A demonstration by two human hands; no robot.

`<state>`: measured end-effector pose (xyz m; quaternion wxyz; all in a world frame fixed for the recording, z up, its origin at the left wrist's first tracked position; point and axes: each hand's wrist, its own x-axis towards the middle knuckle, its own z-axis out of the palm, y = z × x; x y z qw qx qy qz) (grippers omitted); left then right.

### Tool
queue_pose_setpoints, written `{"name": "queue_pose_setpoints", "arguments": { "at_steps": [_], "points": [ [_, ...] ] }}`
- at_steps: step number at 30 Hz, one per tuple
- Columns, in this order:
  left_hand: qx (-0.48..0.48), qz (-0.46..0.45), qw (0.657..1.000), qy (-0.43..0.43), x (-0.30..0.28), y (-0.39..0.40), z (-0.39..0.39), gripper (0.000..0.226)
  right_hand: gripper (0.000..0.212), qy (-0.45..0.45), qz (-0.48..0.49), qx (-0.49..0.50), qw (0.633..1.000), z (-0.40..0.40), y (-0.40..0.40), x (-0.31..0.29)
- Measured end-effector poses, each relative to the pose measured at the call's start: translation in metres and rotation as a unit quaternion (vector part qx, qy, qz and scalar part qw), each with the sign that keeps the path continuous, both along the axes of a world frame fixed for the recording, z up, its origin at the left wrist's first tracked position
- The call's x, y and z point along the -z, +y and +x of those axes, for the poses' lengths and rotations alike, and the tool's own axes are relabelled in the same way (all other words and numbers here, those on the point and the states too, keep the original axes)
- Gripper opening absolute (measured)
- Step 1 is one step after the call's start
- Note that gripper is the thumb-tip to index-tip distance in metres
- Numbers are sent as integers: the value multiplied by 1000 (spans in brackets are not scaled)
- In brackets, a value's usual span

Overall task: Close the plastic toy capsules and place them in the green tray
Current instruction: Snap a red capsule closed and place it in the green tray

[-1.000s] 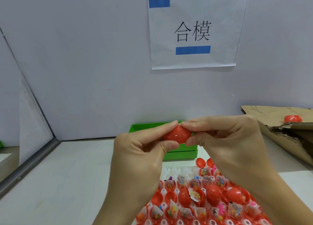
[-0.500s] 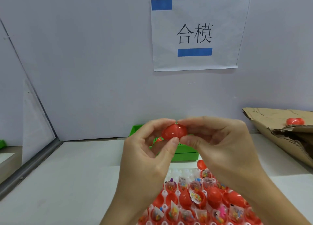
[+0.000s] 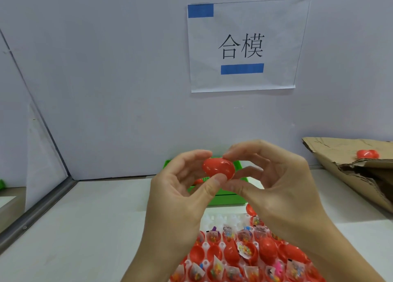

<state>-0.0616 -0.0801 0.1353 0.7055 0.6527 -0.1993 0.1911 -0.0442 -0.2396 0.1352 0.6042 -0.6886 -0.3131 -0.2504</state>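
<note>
A person's left hand (image 3: 182, 188) pinches a red capsule (image 3: 219, 168) between forefinger above and thumb below, while the right hand (image 3: 276, 188) pinches its other end the same way, both holding it in the air over the near edge of the green tray (image 3: 225, 198) that sits against the back wall. The two halves appear joined, though whether the seam is fully snapped cannot be told from this angle. The glossy, rounded shell is held only at the fingertips, so an uneven squeeze could likely pop it out of the pinch and send it rolling across the table; a half-seated seam might spring open on release and spill the toy inside. Below the hands, a rack of open red halves (image 3: 244, 258) with small packeted toys waits, and a dropped capsule could knock those loose. At far right, a torn cardboard box (image 3: 350, 167) carries another red piece (image 3: 368, 154), well apart from the work.
</note>
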Motion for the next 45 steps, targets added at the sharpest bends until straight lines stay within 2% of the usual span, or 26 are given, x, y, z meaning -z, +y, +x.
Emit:
{"name": "queue_pose_setpoints", "arguments": {
  "at_steps": [3, 6, 10, 14, 17, 20, 23, 26, 31, 34, 38, 41, 45],
  "points": [
    [-32, 12, 999, -28, 2, 0, 1, 36, 36, 42, -21, 16, 999, 0, -1, 2],
    [-76, 44, 995, -51, 5, 0, 2, 32, 31, 137, -12, -58, 989, 2, 3, 4],
    [-73, 27, 996, -41, 6, -1, 0, 36, 29, 235, 37, -148, 960, 4, 9, 7],
    [-60, 44, 996, -47, 6, 1, -1, 37, 27, 273, 98, -198, 936, 6, 8, 7],
    [-51, 96, 992, -57, 4, 2, -3, 45, 28, 300, 131, -230, 916, 6, 5, 6],
    [-54, 145, 986, -60, 3, 2, -3, 49, 28, 318, 117, -254, 906, 6, 1, 3],
    [-55, 150, 985, -60, 4, 3, -1, 44, 26, 332, 97, -266, 900, 5, -3, 1],
    [-60, 151, 984, -69, 5, 4, 1, 39, 26, 327, 88, -261, 904, 5, -4, 0],
    [-114, 173, 975, -79, 9, 5, 4, 33, 39, 284, 123, -182, 933, 5, 2, 4],
    [-113, 173, 976, -73, 8, 4, 4, 38, 31, 242, 104, -128, 956, 3, 3, 2],
    [-41, 68, 996, 33, 5, 1, 1, 26, 35, 167, 41, -29, 985, 2, 2, 0],
    [28, 23, 993, 109, 2, 0, 1, 44, 46, 105, -7, 10, 994, 0, 5, 0],
    [49, -16, 992, 115, 2, 0, 2, 47, 44, 92, -15, -11, 996, 1, 4, 3]
  ]
}}
